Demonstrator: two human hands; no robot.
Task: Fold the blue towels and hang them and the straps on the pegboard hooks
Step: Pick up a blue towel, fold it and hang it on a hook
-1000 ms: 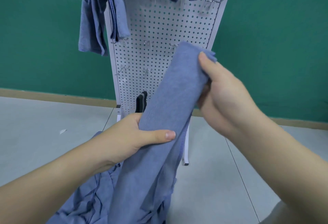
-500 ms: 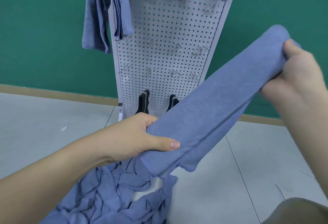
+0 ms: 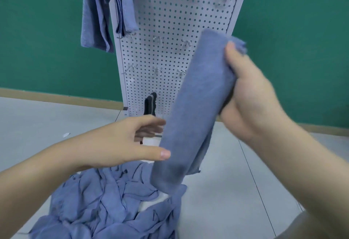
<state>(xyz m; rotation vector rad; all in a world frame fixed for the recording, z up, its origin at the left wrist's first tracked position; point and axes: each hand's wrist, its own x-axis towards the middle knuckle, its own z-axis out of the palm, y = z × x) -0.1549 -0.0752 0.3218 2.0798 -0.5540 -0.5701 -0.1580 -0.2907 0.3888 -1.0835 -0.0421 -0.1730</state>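
Note:
A folded blue towel [image 3: 194,106] hangs as a long strip in front of the white pegboard [image 3: 170,21]. My right hand [image 3: 249,95] grips its upper part, thumb on the front near the top fold. My left hand [image 3: 128,142] is beside the strip's lower left edge, fingers spread and relaxed, thumb tip just touching the cloth. Folded blue towels [image 3: 107,11] hang from hooks at the board's upper left and top. A black strap [image 3: 150,104] hangs on a low hook. Several bare hooks [image 3: 157,39] stick out mid-board.
A heap of loose blue towels [image 3: 113,201] lies on the grey floor below my hands. The pegboard stands against a green wall [image 3: 47,40] with a tan skirting. A small white scrap [image 3: 66,135] lies on the floor at the left.
My left hand has let go of the towel's lower end and opened. My right hand swung the strip back from the far right toward the middle, so it hangs nearly upright.

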